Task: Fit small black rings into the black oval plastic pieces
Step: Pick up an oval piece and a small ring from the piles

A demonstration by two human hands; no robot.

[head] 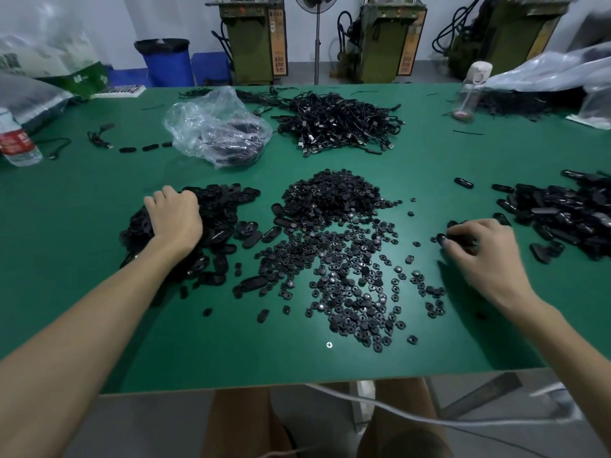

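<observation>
The right hand (pixel 489 256) pinches an oval piece (pixel 458 240) in curled fingers, low over the tabletop (pixel 231 352), its long axis seemingly left to right. Rings (pixel 334 259) lie heaped at centre. The left hand (pixel 173 218) curls into the left pile (pixel 228 206); I cannot tell whether its fingers grip anything.

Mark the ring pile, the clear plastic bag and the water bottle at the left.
ring pile (pixel 332 196), head view, top of the heaped mound.
clear plastic bag (pixel 205 117), head view, crumpled upper film.
water bottle (pixel 15 142), head view, red label.

Both forearms (pixel 99 292) are bare along their whole visible length.
</observation>
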